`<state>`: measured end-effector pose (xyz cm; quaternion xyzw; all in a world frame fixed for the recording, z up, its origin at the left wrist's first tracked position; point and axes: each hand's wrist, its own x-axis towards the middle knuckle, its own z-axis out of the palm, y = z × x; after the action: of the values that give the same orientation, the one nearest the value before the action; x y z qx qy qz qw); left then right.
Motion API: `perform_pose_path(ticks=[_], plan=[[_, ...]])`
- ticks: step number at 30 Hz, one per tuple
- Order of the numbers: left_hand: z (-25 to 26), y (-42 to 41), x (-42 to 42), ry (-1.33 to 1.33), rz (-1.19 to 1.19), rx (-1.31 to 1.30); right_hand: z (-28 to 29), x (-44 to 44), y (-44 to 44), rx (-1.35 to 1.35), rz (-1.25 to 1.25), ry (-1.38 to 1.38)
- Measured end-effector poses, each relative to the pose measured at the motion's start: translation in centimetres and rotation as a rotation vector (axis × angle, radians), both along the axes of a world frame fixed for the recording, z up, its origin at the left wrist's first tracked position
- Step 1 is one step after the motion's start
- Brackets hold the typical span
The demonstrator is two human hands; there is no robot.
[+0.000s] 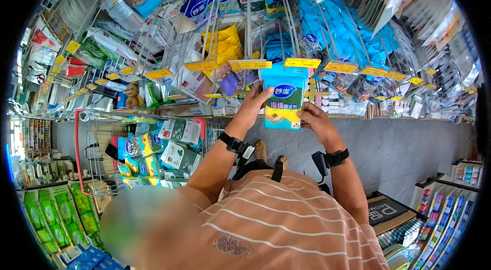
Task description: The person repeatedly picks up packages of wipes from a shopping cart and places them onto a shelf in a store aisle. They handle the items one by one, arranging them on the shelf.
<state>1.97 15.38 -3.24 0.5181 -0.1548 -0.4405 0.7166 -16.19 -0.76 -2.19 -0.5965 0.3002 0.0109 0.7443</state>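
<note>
Between both hands I hold a flat blue, green and yellow packet of scouring sponge cloths (pixel 284 97), upright before the shelf. My left hand (pixel 256 99) grips its left edge, the thumb lying across the front. On the lower right edge, my right hand (pixel 315 116) pinches the packet with its fingers partly behind it. Just above the packet's top, a yellow price tag (pixel 303 63) sits at the end of a display hook. Yellow packets (pixel 223 47) and blue packets (pixel 279 45) hang on hooks behind it.
A wire shopping cart with red trim (pixel 78 147) stands at my left, holding several packaged cleaning goods (pixel 180 132). Metal hooks (pixel 249 20) stick out towards me from the rack. Grey floor (pixel 368 143) runs to the right. Green packets (pixel 57 212) fill a display at lower left.
</note>
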Motion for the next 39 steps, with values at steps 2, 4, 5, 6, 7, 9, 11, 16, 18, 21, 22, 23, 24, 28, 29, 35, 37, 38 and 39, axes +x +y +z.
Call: perform_pose_path(ticks=[2,4,5,6,7,9,11,16,18,21,22,23,24,28,29,35,37,38,39], plan=[[0.6,-0.8,0.3,-0.02,0.014,-0.017,-0.5,0.1,-0.1,0.006,-0.008,-0.011],[0.6,-1.4,0.9,-0.056,0.026,-0.04,-1.2,0.1,0.0,0.022,-0.023,-0.016],[0.6,-1.8,1.3,-0.073,0.031,-0.053,-1.4,0.2,0.1,0.03,-0.032,-0.018],[0.7,-2.1,1.5,-0.068,0.044,-0.06,-1.4,0.2,0.1,0.018,-0.028,-0.029],[0.8,-2.4,1.8,-0.062,0.056,-0.067,-1.3,0.4,0.0,0.007,-0.024,-0.041],[1.1,-2.9,2.2,-0.06,0.071,-0.069,-1.4,0.6,-0.1,-0.002,-0.02,-0.064],[1.2,-3.5,2.5,-0.068,0.076,-0.058,-1.6,0.8,-0.3,0.005,-0.017,-0.088],[1.4,-4.6,2.9,-0.079,0.043,-0.072,0.0,2.4,0.3,0.003,-0.119,-0.14],[1.5,-4.7,2.8,-0.081,0.028,-0.062,0.1,2.8,0.2,-0.017,-0.136,-0.145],[1.5,-4.9,3.1,-0.088,-0.008,-0.029,0.7,3.1,0.3,-0.003,-0.172,-0.156],[1.8,-4.8,3.2,-0.103,-0.029,-0.017,0.8,3.1,0.2,0.008,-0.167,-0.161],[2.3,-4.7,3.2,-0.119,-0.051,-0.006,0.8,3.0,0.2,0.019,-0.162,-0.166],[2.9,-4.8,3.4,-0.104,-0.079,-0.006,0.9,3.1,0.1,0.024,-0.157,-0.178],[4.2,-5.3,3.2,-0.151,-0.088,-0.008,1.2,3.0,0.0,0.017,-0.184,-0.171],[4.1,-5.3,3.3,-0.157,-0.1,0.023,1.2,2.9,0.0,0.017,-0.183,-0.178],[4.6,-5.9,2.9,-0.182,-0.097,0.067,1.5,2.5,-0.6,-0.03,-0.189,-0.145],[4.6,-6.0,2.8,-0.179,-0.08,0.028,1.8,2.6,-0.5,-0.041,-0.188,-0.153],[4.4,-6.1,2.7,-0.182,-0.067,0.002,2.2,2.7,-0.5,-0.042,-0.184,-0.166],[4.3,-6.3,2.7,-0.186,-0.055,-0.025,2.6,2.9,-0.6,-0.045,-0.181,-0.181]])
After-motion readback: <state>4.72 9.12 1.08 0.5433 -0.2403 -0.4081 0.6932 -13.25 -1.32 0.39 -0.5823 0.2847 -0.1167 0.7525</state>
